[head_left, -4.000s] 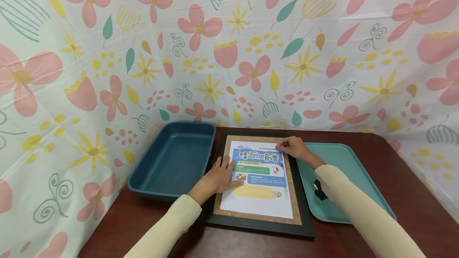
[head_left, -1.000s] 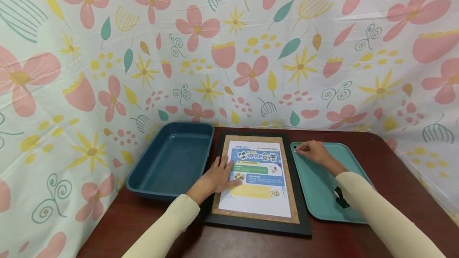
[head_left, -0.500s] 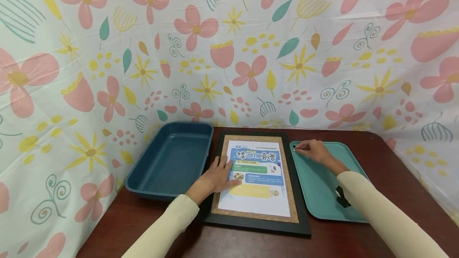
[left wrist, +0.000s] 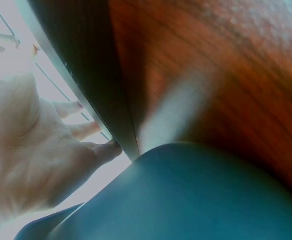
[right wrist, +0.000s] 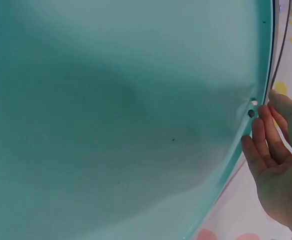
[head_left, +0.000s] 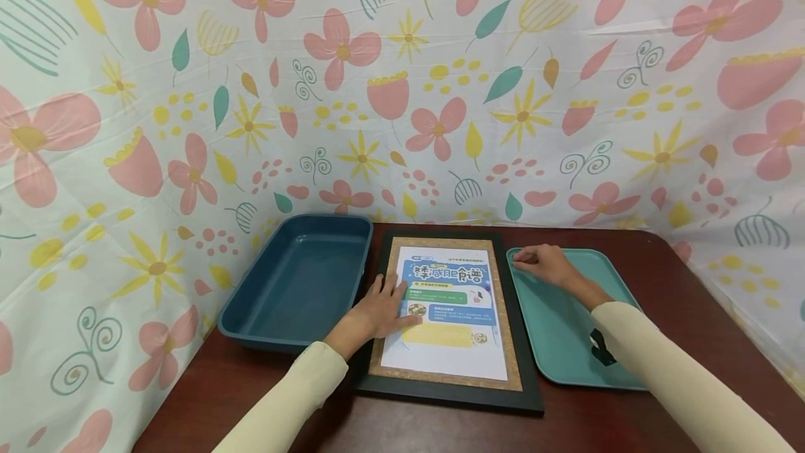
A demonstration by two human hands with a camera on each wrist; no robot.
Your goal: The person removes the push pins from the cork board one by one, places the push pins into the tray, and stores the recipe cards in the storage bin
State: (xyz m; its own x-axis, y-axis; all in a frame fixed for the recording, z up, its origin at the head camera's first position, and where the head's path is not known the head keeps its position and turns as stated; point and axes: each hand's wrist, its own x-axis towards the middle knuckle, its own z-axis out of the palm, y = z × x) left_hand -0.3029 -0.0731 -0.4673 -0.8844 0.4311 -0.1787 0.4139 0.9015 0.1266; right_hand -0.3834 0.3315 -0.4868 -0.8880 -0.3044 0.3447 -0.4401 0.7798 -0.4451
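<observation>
My left hand point(head_left: 380, 310) lies with fingers spread on the left edge of a printed poster point(head_left: 446, 362), holding it against a black-framed cork board point(head_left: 465, 401). In the left wrist view, the left hand point(left wrist: 41, 145) shows beside the dark frame. My right hand point(head_left: 546, 264) reaches down at the far left corner of a teal tray point(head_left: 566, 341). In the right wrist view, fingertips point(right wrist: 262, 111) are right at a small whitish piece point(right wrist: 254, 102) and a small dark round piece point(right wrist: 251, 113) by the tray rim; nothing shows gripped.
A deep dark blue bin point(head_left: 295, 292) stands left of the board, close to its frame. Everything sits on a brown wooden table point(head_left: 679, 299). A flower-patterned cloth point(head_left: 377, 89) rises behind and along the left side.
The right hand has moved from the poster's top right corner to the tray's far left corner, where it stays over the last second. The left hand keeps its place.
</observation>
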